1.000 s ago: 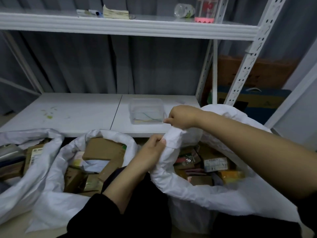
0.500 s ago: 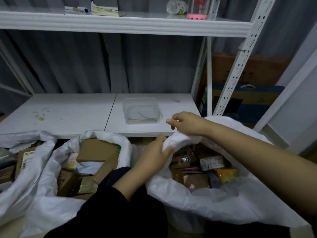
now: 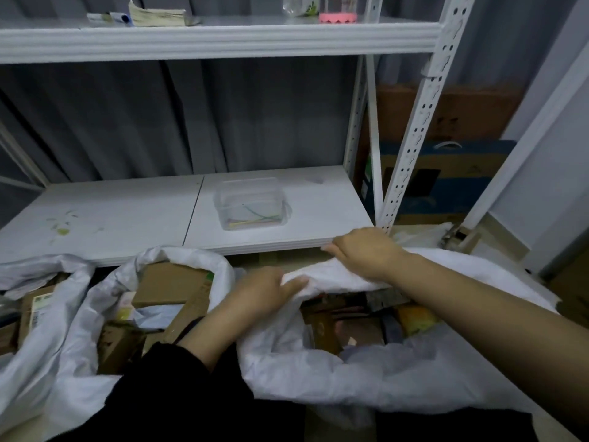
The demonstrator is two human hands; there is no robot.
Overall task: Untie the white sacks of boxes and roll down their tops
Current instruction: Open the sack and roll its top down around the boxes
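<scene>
Three white woven sacks stand open in front of me, each holding cardboard boxes. On the right sack (image 3: 398,381) my left hand (image 3: 261,295) grips the near-left part of the rim, fingers curled over the fabric. My right hand (image 3: 366,253) grips the far rim of the same sack and holds it down low. Small boxes (image 3: 344,327) show inside it. The middle sack (image 3: 79,330) has its top rolled down around brown boxes (image 3: 169,285). Only part of the left sack (image 3: 35,269) shows at the frame's edge.
A white metal rack stands behind the sacks. Its low shelf (image 3: 127,215) carries a clear plastic tub (image 3: 251,204) with coloured ties. The upper shelf (image 3: 223,36) holds papers and a pink-based container. Cardboard boxes (image 3: 446,173) lean at the right behind the rack post.
Both hands have pushed the right sack's rim down and outward; the right hand moved right and lower. The sack mouth is wider and its top sits lower.
</scene>
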